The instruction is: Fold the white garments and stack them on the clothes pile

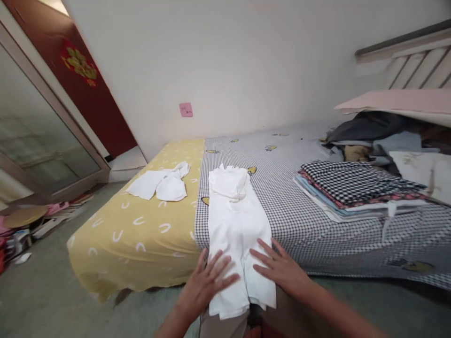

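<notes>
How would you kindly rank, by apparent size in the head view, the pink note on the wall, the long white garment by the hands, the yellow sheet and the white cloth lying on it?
1. Yellow sheet
2. Long white garment
3. White cloth
4. Pink note

You're working in soft, even indoor light, with a brighter patch at 10 o'clock above the red door (pixel 102 112). At center, the white garment (pixel 236 211) is so pale its folds look faint. Shadow gathers beneath the bed (pixel 278 188) at 4 o'clock. Your left hand (pixel 202 286) looks slightly blurred; wide-angle distortion slants the glass panel (pixel 42 126) at 9 o'clock.
</notes>
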Demonstrator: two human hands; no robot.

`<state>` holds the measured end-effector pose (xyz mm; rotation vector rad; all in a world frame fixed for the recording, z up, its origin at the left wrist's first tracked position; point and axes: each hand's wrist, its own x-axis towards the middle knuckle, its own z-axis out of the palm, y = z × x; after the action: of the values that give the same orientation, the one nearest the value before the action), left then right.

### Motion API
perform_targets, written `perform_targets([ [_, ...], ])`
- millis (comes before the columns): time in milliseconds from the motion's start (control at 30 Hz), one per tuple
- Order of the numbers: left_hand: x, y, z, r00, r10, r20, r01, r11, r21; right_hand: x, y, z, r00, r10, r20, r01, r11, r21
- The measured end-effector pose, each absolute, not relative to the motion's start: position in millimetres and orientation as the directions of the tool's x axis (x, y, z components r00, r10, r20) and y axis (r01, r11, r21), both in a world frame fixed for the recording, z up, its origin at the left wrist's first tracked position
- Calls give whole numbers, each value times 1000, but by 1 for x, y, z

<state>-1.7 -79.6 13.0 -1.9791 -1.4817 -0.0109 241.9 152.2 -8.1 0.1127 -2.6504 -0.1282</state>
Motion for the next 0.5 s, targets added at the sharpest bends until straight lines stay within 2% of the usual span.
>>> perform_targets([
  [33, 0, -77, 17, 427, 841, 332, 832, -222, -508, 238, 154, -3, -886, -169, 432, -139, 985, 100],
  [100, 0, -74, 24, 506, 815, 283, 802, -324, -501, 232, 158, 1, -898, -212, 387, -218, 975, 28],
  [233, -6, -73, 33, 563, 778, 279, 794, -416, -443, 231, 162, -11, -936, -147, 320, -210, 963, -171],
  [300, -8, -71, 33, 569, 775, 273, 808, -466, -362, 234, 163, -18, -945, -118, 304, -211, 932, -294],
  [333, -10, -69, 32, 558, 789, 257, 825, -496, -270, 237, 164, -20, -952, -95, 292, -201, 912, -358],
  [400, -13, -66, 28, 459, 865, 204, 871, -483, 90, 242, 166, -17, -970, -13, 241, -131, 867, -481],
  [467, -17, -62, 28, 298, 947, 123, 832, -321, 453, 246, 171, -3, -983, 99, 152, -12, 799, -602],
  [500, -19, -60, 30, 209, 973, 95, 795, -226, 563, 247, 175, 7, -984, 147, 98, 46, 751, -659],
])
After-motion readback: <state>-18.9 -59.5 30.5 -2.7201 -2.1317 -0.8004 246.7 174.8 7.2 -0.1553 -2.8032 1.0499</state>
